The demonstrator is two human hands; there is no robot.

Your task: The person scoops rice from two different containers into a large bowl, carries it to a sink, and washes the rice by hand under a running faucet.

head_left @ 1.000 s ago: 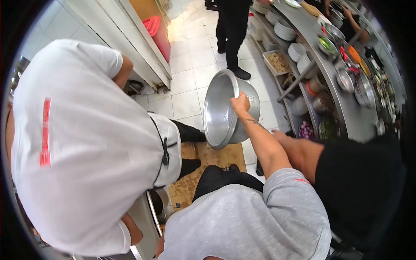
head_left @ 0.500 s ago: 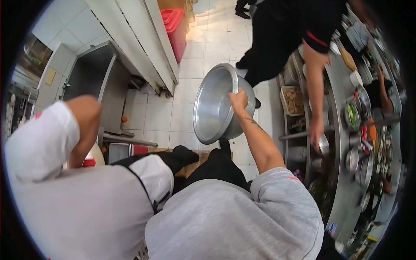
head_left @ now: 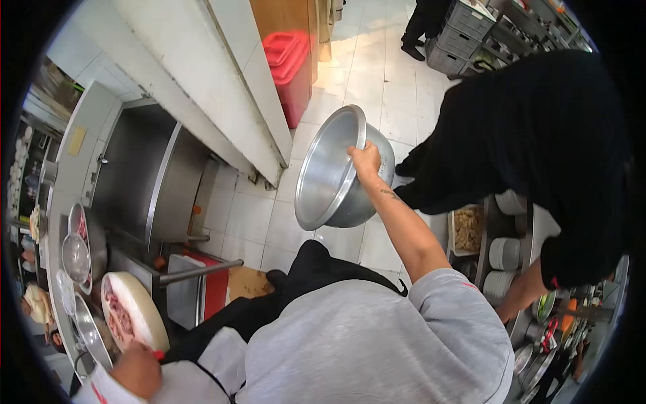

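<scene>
White floor tiles (head_left: pixel 377 87) lie below the right hand (head_left: pixel 367 161) gripping a tilted metal basin (head_left: pixel 333 172) by its rim.

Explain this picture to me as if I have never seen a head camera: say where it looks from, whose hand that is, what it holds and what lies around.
There is no machine here. The picture comes from a camera worn on a person's head, looking down with a fisheye lens, so the grey shirt at the bottom is the wearer's own body. The wearer's right hand reaches forward and grips the rim of a large round bare-metal bowl, held tilted over the white tiled floor. The left hand is not in view. To the right, a co-worker in black bends toward a shelf of stacked white plates. At lower left, another person's hand rests by a round white cutting board with chopped meat. A red bin stands by the wall.
</scene>
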